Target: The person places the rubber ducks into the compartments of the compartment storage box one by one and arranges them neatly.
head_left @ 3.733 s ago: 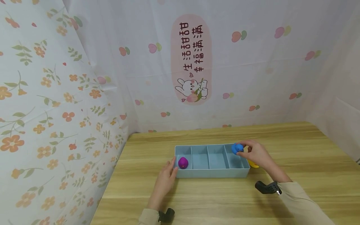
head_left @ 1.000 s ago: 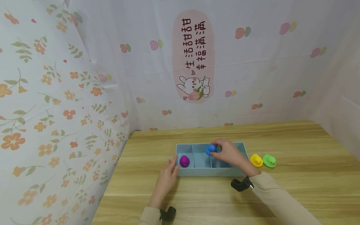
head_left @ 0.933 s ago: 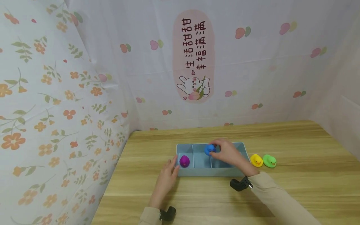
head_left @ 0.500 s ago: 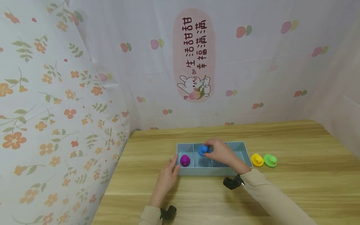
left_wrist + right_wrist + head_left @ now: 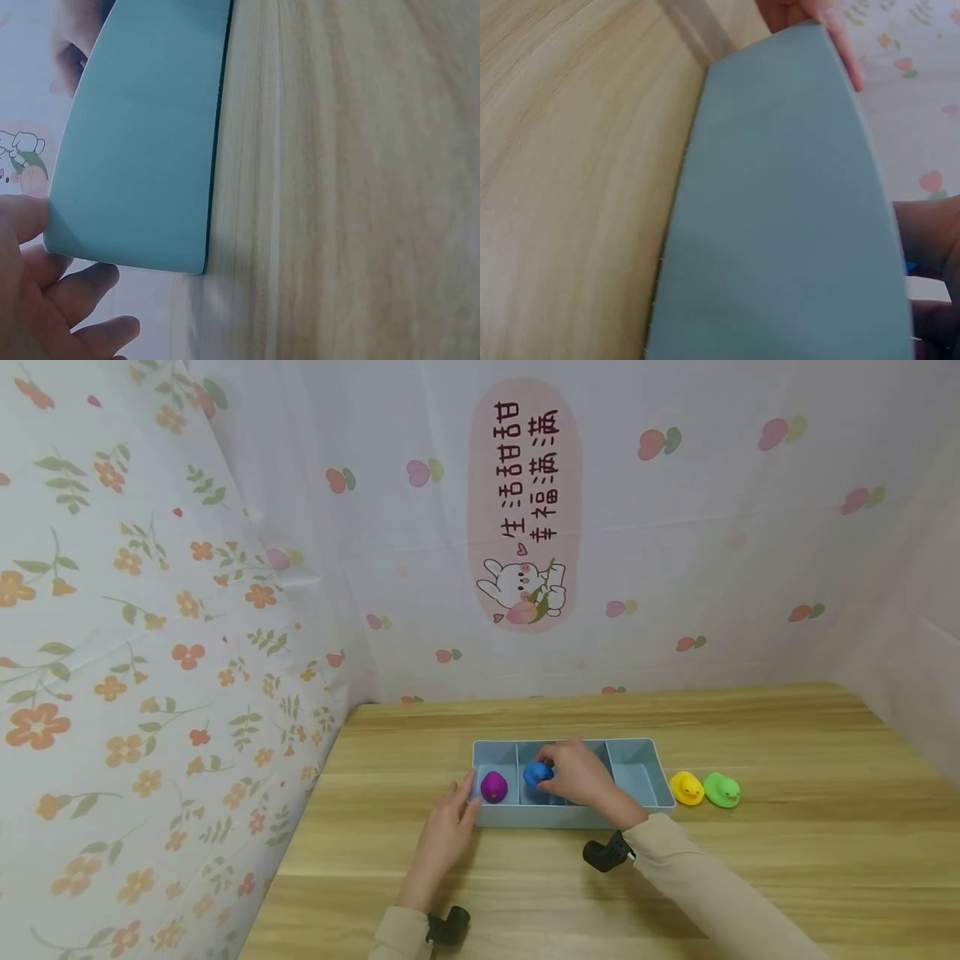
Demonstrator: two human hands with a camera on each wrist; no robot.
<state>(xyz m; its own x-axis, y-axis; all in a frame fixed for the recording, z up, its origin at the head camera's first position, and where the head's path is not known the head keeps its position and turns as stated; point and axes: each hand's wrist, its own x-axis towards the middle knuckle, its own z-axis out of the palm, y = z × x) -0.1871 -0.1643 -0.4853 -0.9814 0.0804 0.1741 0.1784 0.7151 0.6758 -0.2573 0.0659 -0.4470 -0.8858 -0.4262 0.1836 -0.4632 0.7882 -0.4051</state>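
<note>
My right hand (image 5: 581, 772) pinches a blue rubber duck (image 5: 536, 774) between thumb and fingertips, low inside the second compartment from the left of a light blue box (image 5: 577, 817). My left hand (image 5: 444, 829) rests against the box's left end, fingers fairly straight and spread. In the left wrist view its thumb (image 5: 22, 215) touches the rim at the near corner. A purple rubber duck (image 5: 493, 787) sits in the leftmost compartment. The right wrist view shows the box's front wall (image 5: 780, 202); the blue duck is mostly hidden there behind the wall and fingers.
On the wooden table (image 5: 525, 893), a yellow rubber duck (image 5: 687, 788) and a green one (image 5: 722, 790) stand side by side just right of the box. Patterned cloth (image 5: 420, 568) hangs behind the table and along its left side.
My right hand has carried the blue duck leftward from above the rightmost compartment, then lowered it into the second from the left. The left hand has stayed at the box's end.
</note>
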